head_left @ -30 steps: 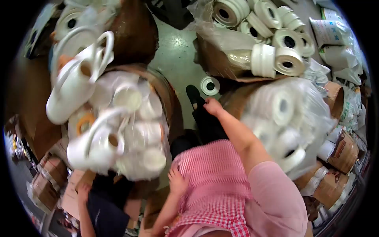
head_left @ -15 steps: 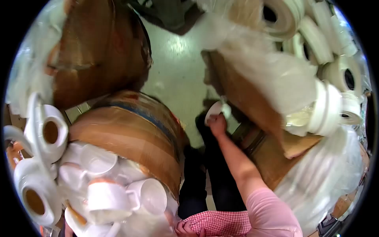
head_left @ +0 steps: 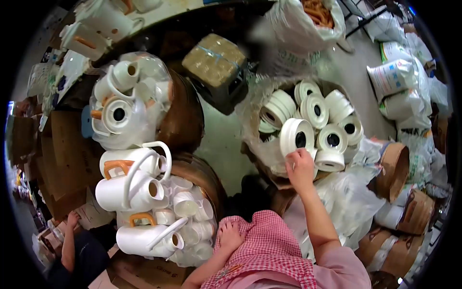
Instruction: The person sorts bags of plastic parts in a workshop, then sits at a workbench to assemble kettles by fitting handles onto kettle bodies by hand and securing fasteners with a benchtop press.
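My right hand point(head_left: 300, 169) pinches the lower edge of a white round plastic part point(head_left: 288, 137) with a dark hole in its middle. That part rests among several similar parts, such as a round part with a black centre point(head_left: 332, 139), in a plastic-lined carton point(head_left: 250, 149). My left hand point(head_left: 231, 236) lies on the pink checked apron point(head_left: 269, 241) at my lap, fingers stretched out and holding nothing. Left of it are white watering cans with orange handles, one can point(head_left: 144, 240) lying on top of a bag of white cup-shaped parts point(head_left: 185, 204).
Another bag of white cans point(head_left: 118, 113) stands at the far left. A taped brown package point(head_left: 214, 59) sits on a dark stool ahead. A white sack point(head_left: 298, 29) holds orange pieces. A co-worker's arm point(head_left: 68, 248) shows at lower left. Filled sacks point(head_left: 397, 79) line the right.
My right hand has risen from low between the cartons, where it held a small white piece, to the round parts in the right carton. The head view has lifted and widened.
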Tool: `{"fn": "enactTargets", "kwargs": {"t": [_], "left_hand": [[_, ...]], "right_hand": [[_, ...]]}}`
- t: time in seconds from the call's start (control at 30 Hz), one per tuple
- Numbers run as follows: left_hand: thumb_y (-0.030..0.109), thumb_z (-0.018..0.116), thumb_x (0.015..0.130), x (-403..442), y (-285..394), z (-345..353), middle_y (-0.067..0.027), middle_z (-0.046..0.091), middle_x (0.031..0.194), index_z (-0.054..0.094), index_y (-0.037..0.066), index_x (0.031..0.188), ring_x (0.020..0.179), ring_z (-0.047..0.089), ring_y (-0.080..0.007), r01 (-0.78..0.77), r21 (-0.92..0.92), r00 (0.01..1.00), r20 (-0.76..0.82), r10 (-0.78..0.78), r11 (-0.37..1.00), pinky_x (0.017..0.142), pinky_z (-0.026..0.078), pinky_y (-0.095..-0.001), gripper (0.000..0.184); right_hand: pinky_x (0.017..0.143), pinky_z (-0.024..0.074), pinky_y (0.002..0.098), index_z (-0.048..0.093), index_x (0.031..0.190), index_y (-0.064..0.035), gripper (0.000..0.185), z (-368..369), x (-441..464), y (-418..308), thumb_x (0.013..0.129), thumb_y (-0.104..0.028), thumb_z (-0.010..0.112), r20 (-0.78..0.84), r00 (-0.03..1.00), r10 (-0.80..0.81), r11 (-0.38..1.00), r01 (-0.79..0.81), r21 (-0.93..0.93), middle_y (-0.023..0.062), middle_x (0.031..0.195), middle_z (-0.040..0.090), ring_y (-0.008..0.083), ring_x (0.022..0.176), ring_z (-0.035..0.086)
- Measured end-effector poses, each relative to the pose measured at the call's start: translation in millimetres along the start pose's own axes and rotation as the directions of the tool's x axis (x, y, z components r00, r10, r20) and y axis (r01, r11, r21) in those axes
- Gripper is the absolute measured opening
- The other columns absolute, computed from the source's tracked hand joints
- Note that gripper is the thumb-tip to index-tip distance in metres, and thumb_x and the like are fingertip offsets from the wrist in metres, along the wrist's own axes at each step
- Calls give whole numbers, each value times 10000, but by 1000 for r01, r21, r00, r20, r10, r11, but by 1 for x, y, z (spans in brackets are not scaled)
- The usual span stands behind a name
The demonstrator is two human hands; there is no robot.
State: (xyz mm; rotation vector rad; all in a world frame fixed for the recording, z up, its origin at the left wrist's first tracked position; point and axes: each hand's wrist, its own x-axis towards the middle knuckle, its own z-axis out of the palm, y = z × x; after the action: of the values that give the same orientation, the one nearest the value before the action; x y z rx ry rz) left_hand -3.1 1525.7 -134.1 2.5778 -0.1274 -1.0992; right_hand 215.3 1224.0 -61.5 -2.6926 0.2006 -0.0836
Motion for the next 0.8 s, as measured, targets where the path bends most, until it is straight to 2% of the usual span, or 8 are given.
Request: {"fn": "enactTargets", "kwargs": {"t": [0.1, 0.23, 0.37, 0.47, 0.53, 0.6, 0.7, 0.8], "left_hand": [[406, 697, 822, 42, 25, -73, -138, 545, 1250, 598, 110, 1207, 1226, 456, -366, 19, -79, 993, -111, -28, 997, 1007, 383, -546, 496], [345, 695, 837, 105, 38, -145, -135, 546, 1242, 580, 86, 1209, 1197, 469, -355, 1, -254, 973, -224, -60, 967, 1003, 391, -522, 467], [297, 712, 831, 175, 41, -232, -167, 554, 1231, 572, 46, 1218, 1183, 490, -366, -197, -350, 933, -355, 65, 916, 1008, 403, -475, 482], [274, 719, 827, 239, 10, -274, -178, 561, 1235, 578, 37, 1218, 1174, 502, -370, -129, -451, 918, -391, -66, 883, 1014, 404, -468, 479], [258, 713, 835, 258, -14, -296, -187, 578, 1232, 587, 25, 1207, 1166, 509, -377, 23, -415, 907, -374, -194, 910, 1024, 411, -457, 457], [259, 704, 845, 261, -33, -309, -193, 578, 1245, 583, 21, 1219, 1175, 519, -384, 128, -513, 937, -217, -272, 849, 1030, 414, -456, 459], [270, 697, 855, 264, -40, -315, -200, 579, 1263, 575, 19, 1238, 1186, 530, -385, 140, -601, 969, -78, -232, 787, 1030, 418, -459, 474], [274, 692, 861, 305, -22, -341, -195, 587, 1265, 568, 20, 1255, 1188, 538, -381, 74, -499, 978, -134, -161, 864, 1029, 423, -460, 485]], "right_hand": [[896, 470, 428, 625, 1067, -71, 334, -4, 59, -2, 753, -91, 735, -32, 999, 21, 993, -17, 115, 155, 1086, 587, 341, 1005, 584], [885, 488, 419, 585, 1177, -71, 423, 28, 129, -48, 798, -172, 744, 232, 967, 103, 921, -181, 346, 140, 1154, 576, 330, 1009, 597], [893, 499, 415, 494, 1308, -43, 600, 103, 209, -66, 802, -229, 758, 298, 946, 128, 930, -219, 297, 173, 1258, 544, 337, 1004, 603], [946, 481, 438, 441, 1356, -30, 685, 158, 282, -68, 795, -251, 765, 370, 905, 211, 878, -341, 335, 204, 1298, 523, 375, 1087, 578], [987, 463, 463, 415, 1376, -33, 716, 200, 320, -56, 794, -259, 765, 302, 927, 221, 948, -277, 158, 229, 1309, 512, 410, 1159, 544], [999, 460, 472, 401, 1380, -29, 731, 205, 370, -70, 792, -272, 763, 346, 910, 230, 952, -283, 112, 253, 1312, 505, 428, 1195, 529], [1011, 455, 475, 430, 1349, -23, 717, 217, 424, -83, 778, -303, 760, 348, 897, 273, 948, -313, 62, 262, 1307, 516, 429, 1209, 527], [1026, 454, 460, 397, 1408, -27, 795, 230, 475, -82, 769, -329, 761, 364, 872, 326, 930, -365, 42, 277, 1334, 501, 436, 1211, 536]]}}
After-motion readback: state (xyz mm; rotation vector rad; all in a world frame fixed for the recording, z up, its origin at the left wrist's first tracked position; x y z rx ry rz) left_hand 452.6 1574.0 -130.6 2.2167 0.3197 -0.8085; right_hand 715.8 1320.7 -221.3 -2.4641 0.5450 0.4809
